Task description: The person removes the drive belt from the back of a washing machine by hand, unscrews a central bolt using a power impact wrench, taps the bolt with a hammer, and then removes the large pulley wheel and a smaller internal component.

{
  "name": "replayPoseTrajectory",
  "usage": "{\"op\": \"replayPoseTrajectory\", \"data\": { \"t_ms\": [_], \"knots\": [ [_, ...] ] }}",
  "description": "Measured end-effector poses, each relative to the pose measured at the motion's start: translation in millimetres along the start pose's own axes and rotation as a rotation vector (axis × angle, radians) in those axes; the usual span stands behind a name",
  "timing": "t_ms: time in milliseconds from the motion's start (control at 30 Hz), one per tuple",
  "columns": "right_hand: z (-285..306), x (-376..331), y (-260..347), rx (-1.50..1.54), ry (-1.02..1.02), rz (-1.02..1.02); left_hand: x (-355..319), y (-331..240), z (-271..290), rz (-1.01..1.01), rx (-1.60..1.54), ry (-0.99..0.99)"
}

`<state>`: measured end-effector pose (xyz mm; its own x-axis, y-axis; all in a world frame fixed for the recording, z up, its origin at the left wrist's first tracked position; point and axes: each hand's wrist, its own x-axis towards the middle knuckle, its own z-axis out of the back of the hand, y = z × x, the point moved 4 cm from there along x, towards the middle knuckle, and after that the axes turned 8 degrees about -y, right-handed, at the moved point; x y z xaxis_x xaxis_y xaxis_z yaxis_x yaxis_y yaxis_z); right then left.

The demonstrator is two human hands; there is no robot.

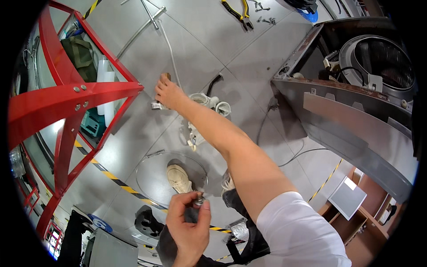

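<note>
Low in the picture, my left hand [190,229] pinches a small metal bolt [199,200] between thumb and fingertips. My right arm stretches forward to the floor, where my right hand [168,92] is closed with its fingers curled down; what they grip is mostly hidden. A brown piece [166,75] shows just beyond those fingers, and a small silvery metal part [157,105] sits by the hand's near-left side. Right of that hand lies a white plastic pump-like assembly [203,99] with round openings, and a black hose piece [215,83] lies beside it.
A red metal frame [106,92] stands left. At right is an opened grey washing machine [347,120] with its drum showing. Pliers [240,15], several screws [267,20] and metal rods [141,31] lie far off. A wire ring [137,175] circles my left shoe [179,178].
</note>
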<state>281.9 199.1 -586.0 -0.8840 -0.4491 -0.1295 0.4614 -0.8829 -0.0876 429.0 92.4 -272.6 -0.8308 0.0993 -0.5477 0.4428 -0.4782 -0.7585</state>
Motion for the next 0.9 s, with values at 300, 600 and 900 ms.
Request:
{"op": "replayPoseTrajectory", "data": {
  "t_ms": [300, 600, 900],
  "knots": [
    [81, -39, 44, 0.009, 0.017, -0.031, 30, 53, 41, -0.089, -0.005, -0.406],
    [316, -369, 103, 0.862, 0.296, -0.974, -89, 98, 82, -0.024, 0.204, -0.331],
    [397, -724, 214, 1.29, 0.097, -1.987, -262, 33, -68, -0.109, 0.337, 0.329]
  ]
}}
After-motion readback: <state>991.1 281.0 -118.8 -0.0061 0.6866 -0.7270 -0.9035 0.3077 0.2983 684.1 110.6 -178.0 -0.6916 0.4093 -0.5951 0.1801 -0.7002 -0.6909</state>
